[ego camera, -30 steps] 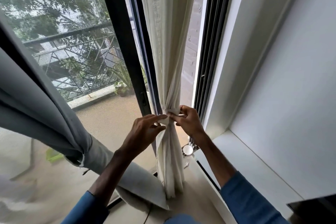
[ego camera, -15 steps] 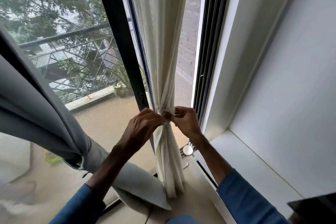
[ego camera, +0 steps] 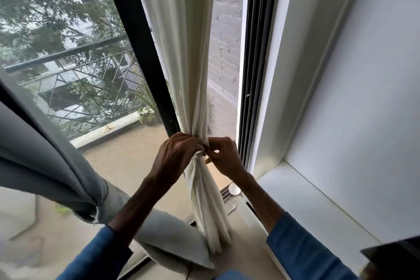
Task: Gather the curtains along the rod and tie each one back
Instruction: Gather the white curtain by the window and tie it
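Observation:
A cream curtain [ego camera: 184,52] hangs gathered into a narrow bundle in front of the window and is pinched to a waist at mid height. My left hand [ego camera: 176,154] grips that waist from the left, fingers curled around the fabric. From the right, my right hand [ego camera: 223,157] pinches the same spot, fingertips meeting the left hand's; whatever tie lies there is hidden under my fingers. A grey curtain [ego camera: 45,166] at the left is bunched and cinched, its lower part spilling onto the floor.
A black window frame [ego camera: 136,52] stands behind the cream curtain, and a dark sliding track [ego camera: 256,63] runs up at its right. A white ledge [ego camera: 306,207] and white wall fill the right. A small round white object [ego camera: 234,188] sits by the track's foot.
Both hands have risen slightly and closed tighter on the curtain's waist. The left fingers went from extended to curled around the bundle.

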A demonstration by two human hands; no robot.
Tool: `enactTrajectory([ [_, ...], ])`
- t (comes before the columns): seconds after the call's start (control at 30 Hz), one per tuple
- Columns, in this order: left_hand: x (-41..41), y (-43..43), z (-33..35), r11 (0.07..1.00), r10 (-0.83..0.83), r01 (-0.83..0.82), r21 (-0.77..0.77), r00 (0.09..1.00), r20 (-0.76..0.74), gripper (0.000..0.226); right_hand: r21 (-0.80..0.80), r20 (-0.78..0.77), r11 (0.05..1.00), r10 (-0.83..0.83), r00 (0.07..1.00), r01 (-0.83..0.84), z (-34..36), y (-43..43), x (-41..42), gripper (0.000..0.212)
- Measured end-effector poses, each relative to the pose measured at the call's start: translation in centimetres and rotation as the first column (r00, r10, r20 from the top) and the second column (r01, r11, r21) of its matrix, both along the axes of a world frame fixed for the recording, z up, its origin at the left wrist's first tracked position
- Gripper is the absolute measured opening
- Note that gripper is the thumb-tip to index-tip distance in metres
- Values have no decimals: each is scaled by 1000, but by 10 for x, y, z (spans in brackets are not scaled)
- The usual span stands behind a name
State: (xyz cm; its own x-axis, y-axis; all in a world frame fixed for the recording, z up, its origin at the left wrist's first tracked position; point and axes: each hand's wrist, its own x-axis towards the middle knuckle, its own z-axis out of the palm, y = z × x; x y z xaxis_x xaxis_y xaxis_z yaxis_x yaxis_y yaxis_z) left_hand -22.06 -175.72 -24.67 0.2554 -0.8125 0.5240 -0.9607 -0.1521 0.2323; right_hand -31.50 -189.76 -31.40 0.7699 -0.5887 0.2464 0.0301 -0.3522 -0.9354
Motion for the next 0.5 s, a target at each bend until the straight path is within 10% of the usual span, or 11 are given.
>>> enactTrajectory([
  [0.5, -12, -2, -9, 992, 110, -110, -62, 994, -2, 19, 133, -11, 991, -20, 1000, 22, -2, -13, 3, 21],
])
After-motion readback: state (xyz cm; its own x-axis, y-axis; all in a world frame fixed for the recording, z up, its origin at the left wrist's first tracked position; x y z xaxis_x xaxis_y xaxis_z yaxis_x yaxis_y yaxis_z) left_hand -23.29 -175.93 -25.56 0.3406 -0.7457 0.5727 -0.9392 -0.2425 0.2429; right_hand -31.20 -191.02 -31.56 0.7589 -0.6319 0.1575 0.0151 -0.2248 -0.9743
